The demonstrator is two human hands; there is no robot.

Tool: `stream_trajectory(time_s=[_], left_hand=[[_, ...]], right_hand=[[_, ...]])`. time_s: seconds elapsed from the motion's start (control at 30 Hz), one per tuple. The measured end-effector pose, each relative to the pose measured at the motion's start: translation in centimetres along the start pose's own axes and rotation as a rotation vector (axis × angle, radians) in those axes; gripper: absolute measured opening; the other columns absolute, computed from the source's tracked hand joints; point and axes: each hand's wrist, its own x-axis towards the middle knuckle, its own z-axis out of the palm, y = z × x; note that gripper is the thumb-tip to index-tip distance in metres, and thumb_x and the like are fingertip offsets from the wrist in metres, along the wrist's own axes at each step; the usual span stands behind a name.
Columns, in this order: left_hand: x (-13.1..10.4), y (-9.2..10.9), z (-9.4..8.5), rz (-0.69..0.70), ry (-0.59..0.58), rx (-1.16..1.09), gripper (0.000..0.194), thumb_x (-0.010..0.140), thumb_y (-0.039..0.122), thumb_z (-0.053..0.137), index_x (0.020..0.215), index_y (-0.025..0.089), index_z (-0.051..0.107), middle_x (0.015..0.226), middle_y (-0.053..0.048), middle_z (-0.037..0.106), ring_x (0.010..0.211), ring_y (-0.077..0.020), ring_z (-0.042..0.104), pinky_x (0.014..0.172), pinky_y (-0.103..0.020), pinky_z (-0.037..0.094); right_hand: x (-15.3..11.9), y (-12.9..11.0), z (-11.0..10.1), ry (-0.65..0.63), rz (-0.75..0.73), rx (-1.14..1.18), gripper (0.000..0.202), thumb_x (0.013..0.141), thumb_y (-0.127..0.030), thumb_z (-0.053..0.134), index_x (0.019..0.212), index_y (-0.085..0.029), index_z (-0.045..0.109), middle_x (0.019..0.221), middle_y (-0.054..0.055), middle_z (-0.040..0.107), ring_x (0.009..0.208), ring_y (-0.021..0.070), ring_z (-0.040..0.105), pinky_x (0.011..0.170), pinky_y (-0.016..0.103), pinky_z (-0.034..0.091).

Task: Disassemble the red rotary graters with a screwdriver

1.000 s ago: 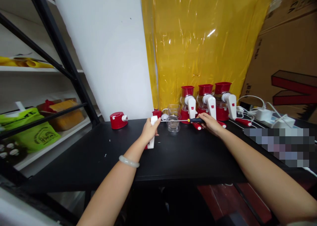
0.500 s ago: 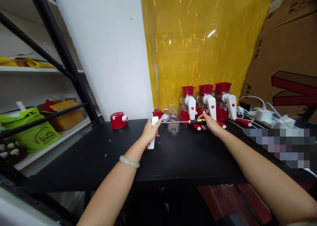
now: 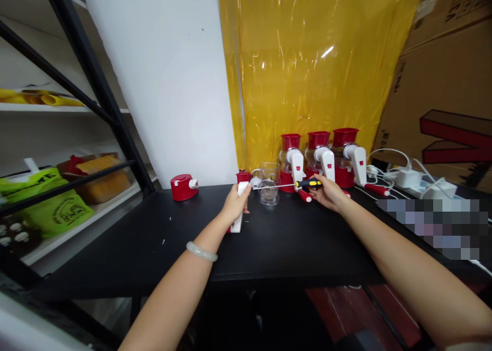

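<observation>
My left hand (image 3: 235,203) is closed around a white crank handle (image 3: 238,223) with a red part at its lower end, above the black table. In my right hand (image 3: 326,191) is the black and yellow grip of a screwdriver (image 3: 307,183). Its long metal shaft reaches left to the top of the white handle, beside my left thumb; the exact contact of the tip is too small to tell. Behind the shaft stands a clear plastic part (image 3: 269,194). A red round base (image 3: 184,187) with a white fitting sits to the left.
Three red and white crank machines (image 3: 291,161) stand at the back right of the black table (image 3: 184,259). Right of them lie white cables and plugs (image 3: 409,179). A black-framed shelf (image 3: 57,238) with bags is at the left, a large cardboard box (image 3: 438,84) at the right.
The screwdriver's grip end has risen slightly, so its shaft now slopes down to the left. My right hand has shifted its hold on the grip; my left hand has barely moved.
</observation>
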Motion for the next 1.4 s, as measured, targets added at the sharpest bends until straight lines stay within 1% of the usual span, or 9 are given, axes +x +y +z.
stream_trajectory(time_s=[0.3,0.43,0.53,0.6,0.73,0.87,1.1,1.23,1.4], left_hand=[[0.1,0.0,0.0,0.004,-0.028,-0.054,0.048,0.091,0.068,0.041,0.088,0.021,0.044,0.066,0.005,0.047,0.045,-0.0071,0.046,0.041,-0.021,0.048],[0.3,-0.4,-0.1,0.018,-0.022,-0.054,0.048,0.092,0.068,0.038,0.089,0.021,0.044,0.066,0.005,0.048,0.044,-0.0069,0.047,0.041,-0.021,0.048],[0.4,-0.5,-0.2,0.026,-0.013,-0.063,0.047,0.092,0.067,0.038,0.09,0.02,0.045,0.066,0.005,0.048,0.044,-0.0072,0.047,0.041,-0.021,0.048],[0.4,-0.5,-0.1,0.02,-0.013,-0.067,0.046,0.092,0.066,0.038,0.089,0.021,0.044,0.065,0.005,0.048,0.044,-0.0073,0.047,0.041,-0.021,0.048],[0.3,-0.3,-0.1,0.012,-0.015,-0.057,0.045,0.093,0.066,0.039,0.087,0.021,0.043,0.065,0.005,0.048,0.044,-0.0075,0.046,0.04,-0.022,0.049],[0.2,-0.2,-0.1,0.013,-0.013,-0.053,0.045,0.093,0.066,0.039,0.087,0.021,0.044,0.065,0.005,0.048,0.044,-0.0072,0.046,0.04,-0.021,0.049],[0.3,-0.3,-0.1,0.017,-0.018,-0.049,0.044,0.093,0.065,0.038,0.087,0.021,0.044,0.065,0.005,0.048,0.044,-0.0076,0.047,0.04,-0.022,0.049],[0.2,-0.3,-0.1,0.015,-0.023,-0.052,0.045,0.092,0.066,0.04,0.088,0.021,0.044,0.065,0.005,0.049,0.044,-0.0077,0.047,0.04,-0.022,0.049],[0.0,0.0,0.0,0.005,-0.026,-0.043,0.044,0.09,0.066,0.044,0.086,0.022,0.044,0.065,0.005,0.049,0.044,-0.0076,0.047,0.041,-0.021,0.047]], right_hand=[[0.0,-0.3,0.2,0.032,-0.01,0.008,0.014,0.078,-0.03,0.067,0.074,-0.021,0.057,0.057,-0.003,0.053,0.049,0.0101,0.045,0.047,0.024,0.041],[0.0,-0.2,0.0,0.034,-0.081,-0.107,0.03,0.08,-0.05,0.065,0.072,-0.022,0.055,0.055,-0.002,0.054,0.048,0.012,0.047,0.047,0.026,0.04],[0.1,0.0,-0.2,0.019,-0.151,-0.258,0.042,0.081,-0.064,0.058,0.072,-0.024,0.055,0.041,-0.005,0.041,0.038,0.0114,0.036,0.045,0.028,0.037],[0.2,0.1,-0.3,0.021,-0.176,-0.304,0.038,0.078,-0.06,0.064,0.072,-0.024,0.055,0.038,-0.008,0.036,0.036,0.0105,0.032,0.045,0.028,0.037],[0.1,-0.1,-0.2,0.063,-0.173,-0.242,0.025,0.071,-0.042,0.072,0.074,-0.024,0.055,0.049,-0.006,0.048,0.043,0.0098,0.038,0.048,0.027,0.041],[0.0,-0.4,-0.1,0.013,-0.159,-0.184,0.02,0.067,-0.035,0.07,0.077,-0.024,0.056,0.061,-0.004,0.056,0.051,0.0117,0.048,0.051,0.027,0.043],[0.2,-0.1,-0.1,0.036,-0.221,-0.253,0.042,0.069,-0.061,0.073,0.071,-0.022,0.055,0.056,-0.003,0.052,0.049,0.0114,0.045,0.048,0.027,0.04],[0.5,0.1,-0.4,0.037,-0.263,-0.313,0.046,0.064,-0.062,0.078,0.067,-0.023,0.054,0.054,-0.005,0.05,0.047,0.011,0.045,0.048,0.028,0.041],[1.1,0.3,-0.9,0.099,-0.317,-0.37,0.039,0.07,-0.058,0.074,0.068,-0.024,0.055,0.056,-0.004,0.052,0.049,0.0121,0.047,0.048,0.028,0.04]])
